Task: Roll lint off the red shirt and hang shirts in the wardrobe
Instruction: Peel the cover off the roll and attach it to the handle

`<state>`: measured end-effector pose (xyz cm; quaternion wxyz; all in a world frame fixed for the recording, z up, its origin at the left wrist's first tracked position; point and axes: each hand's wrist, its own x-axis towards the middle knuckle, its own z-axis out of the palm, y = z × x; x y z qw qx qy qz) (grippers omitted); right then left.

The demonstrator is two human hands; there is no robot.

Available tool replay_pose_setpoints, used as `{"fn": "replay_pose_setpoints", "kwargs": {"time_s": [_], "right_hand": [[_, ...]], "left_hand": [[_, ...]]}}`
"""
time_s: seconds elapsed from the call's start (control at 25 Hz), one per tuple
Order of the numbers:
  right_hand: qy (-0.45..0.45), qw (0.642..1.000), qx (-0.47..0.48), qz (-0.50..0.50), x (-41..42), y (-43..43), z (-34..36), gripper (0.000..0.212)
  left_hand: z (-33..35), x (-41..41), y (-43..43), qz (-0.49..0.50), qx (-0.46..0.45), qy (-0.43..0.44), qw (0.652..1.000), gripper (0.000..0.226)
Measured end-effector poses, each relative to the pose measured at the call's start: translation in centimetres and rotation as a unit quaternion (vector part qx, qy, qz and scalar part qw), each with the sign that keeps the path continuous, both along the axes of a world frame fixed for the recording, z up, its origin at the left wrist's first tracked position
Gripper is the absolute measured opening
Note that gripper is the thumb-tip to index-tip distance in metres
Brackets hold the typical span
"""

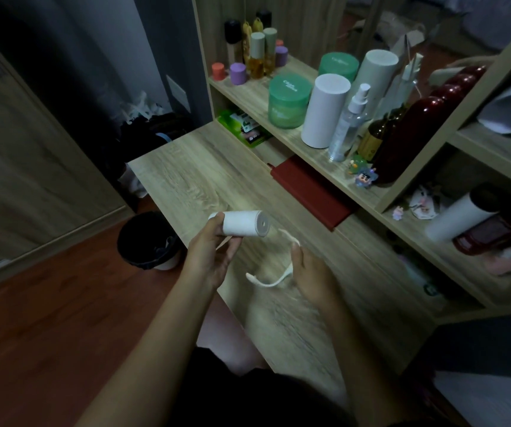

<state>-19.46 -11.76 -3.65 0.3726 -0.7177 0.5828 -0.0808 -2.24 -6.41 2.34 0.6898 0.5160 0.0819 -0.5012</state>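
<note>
Wood-grain counter (205, 180) fills the middle. No red shirt shows on it or anywhere around it, so I judge the rolling has not begun. Behind the counter rises a shelf unit (248, 92) of closed containers: a green lidded tub (289, 100) with its contents hidden, a white cylinder (325, 109), and a clear spray bottle (351, 118) through which liquid seems to show. On the floor left of the counter stands a bin (124, 241) with a black liner; what lies in it is too dark to tell. Above the counter's near part the left grip (214, 257) is clasped round 1 end of the white lint roll (243, 224). The roll is held level, its free end toward the right grip (306, 272), which pinches a curved white strip (279, 277). Blur hides whether that strip is a peeled sheet or the handle. Either way, holding both close over the counter suits readying the roller.
</note>
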Motion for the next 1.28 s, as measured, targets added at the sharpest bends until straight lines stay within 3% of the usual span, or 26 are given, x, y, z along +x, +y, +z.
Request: {"fn": "replay_pose_setpoints", "kwargs": {"time_s": [0.12, 0.2, 0.36, 0.48, 0.84, 1.28], "right_hand": [[-0.12, 0.991, -0.022, 0.063, 0.5, -1.2, 5.2, 0.039], [-0.142, 0.983, -0.025, 0.11, 0.7, -1.7, 7.3, 0.038], [-0.104, 0.978, -0.057, 0.171, 1.3, -2.0, 9.0, 0.043], [-0.076, 0.978, -0.075, 0.181, 1.6, -2.0, 9.2, 0.045], [-0.077, 0.982, -0.053, 0.163, 2.4, -1.3, 9.2, 0.042], [-0.045, 0.989, -0.098, 0.103, 4.0, 0.3, 8.7, 0.04]], "left_hand": [[0.0, 1.8, 0.2, -0.063, 0.02, -0.059, 0.996, 0.005], [-0.1, 2.6, 0.1, -0.113, 0.026, -0.092, 0.989, 0.008], [0.2, 3.3, 0.1, -0.212, 0.012, -0.126, 0.969, 0.024], [0.6, 3.1, 0.4, -0.261, -0.001, -0.161, 0.952, 0.009], [0.9, 1.9, 0.7, -0.266, -0.014, -0.169, 0.949, 0.036], [2.2, -0.3, 0.2, -0.262, 0.108, -0.339, 0.897, 0.068]]}}
